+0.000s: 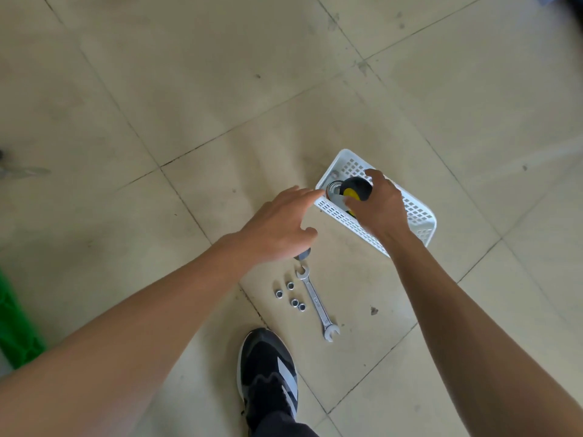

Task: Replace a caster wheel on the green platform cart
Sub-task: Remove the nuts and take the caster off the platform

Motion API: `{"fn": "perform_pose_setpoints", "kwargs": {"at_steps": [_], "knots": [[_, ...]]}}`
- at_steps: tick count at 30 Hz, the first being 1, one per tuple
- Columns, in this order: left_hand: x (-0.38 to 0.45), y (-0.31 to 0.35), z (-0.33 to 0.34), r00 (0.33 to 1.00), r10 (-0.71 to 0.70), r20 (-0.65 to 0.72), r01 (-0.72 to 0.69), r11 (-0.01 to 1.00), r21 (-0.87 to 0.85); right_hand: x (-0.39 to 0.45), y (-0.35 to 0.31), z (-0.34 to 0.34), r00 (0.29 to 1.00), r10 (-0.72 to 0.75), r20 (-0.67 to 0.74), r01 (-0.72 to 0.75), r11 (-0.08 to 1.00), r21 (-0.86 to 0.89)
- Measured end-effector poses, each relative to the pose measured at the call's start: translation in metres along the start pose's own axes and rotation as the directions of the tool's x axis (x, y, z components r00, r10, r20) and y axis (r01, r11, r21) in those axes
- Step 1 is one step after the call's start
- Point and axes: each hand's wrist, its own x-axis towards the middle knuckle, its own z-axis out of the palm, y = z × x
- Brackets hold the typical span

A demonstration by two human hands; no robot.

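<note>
A caster wheel (356, 188), black with a yellow hub and a silver mount, sits at the near-left end of a white perforated basket (419, 216) on the floor. My right hand (380, 205) is over the basket with its fingers closed on the wheel. My left hand (280, 227) hovers just left of the basket, fingers spread, index finger at the basket rim, holding nothing. A corner of the green platform cart (17, 335) shows at the far left edge.
A silver open-ended wrench (317, 302) lies on the tile floor below the basket, with several loose nuts (290, 296) to its left. A dark round object (303, 254) peeks out under my left hand. My black shoe (268, 370) stands near the bottom centre.
</note>
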Motion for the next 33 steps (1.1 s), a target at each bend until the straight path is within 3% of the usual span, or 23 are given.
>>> {"fn": "perform_pose_setpoints", "kwargs": {"at_steps": [4,9,25,29,33], "knots": [[0.012,0.008,0.002,1.0,-0.02,0.016,0.019,0.998,0.059,0.01,0.001,0.001,0.997,0.027,0.072,-0.034,0.995,0.095],[0.015,0.013,-0.001,0.998,-0.05,0.027,0.048,0.996,0.08,0.016,-0.001,0.007,0.995,0.024,0.094,-0.03,0.998,0.059],[0.009,0.017,-0.005,0.999,-0.045,0.027,0.042,0.996,0.075,0.006,0.009,0.003,0.998,-0.02,-0.056,0.025,0.996,0.09],[0.007,0.018,-0.004,0.999,-0.033,0.035,0.03,0.996,0.087,0.003,0.002,-0.009,0.996,-0.052,-0.072,0.053,0.999,0.005],[0.008,0.019,-0.003,1.0,-0.001,0.031,-0.003,0.994,0.11,0.0,-0.004,-0.011,0.981,-0.186,-0.064,0.171,0.968,-0.182]]}}
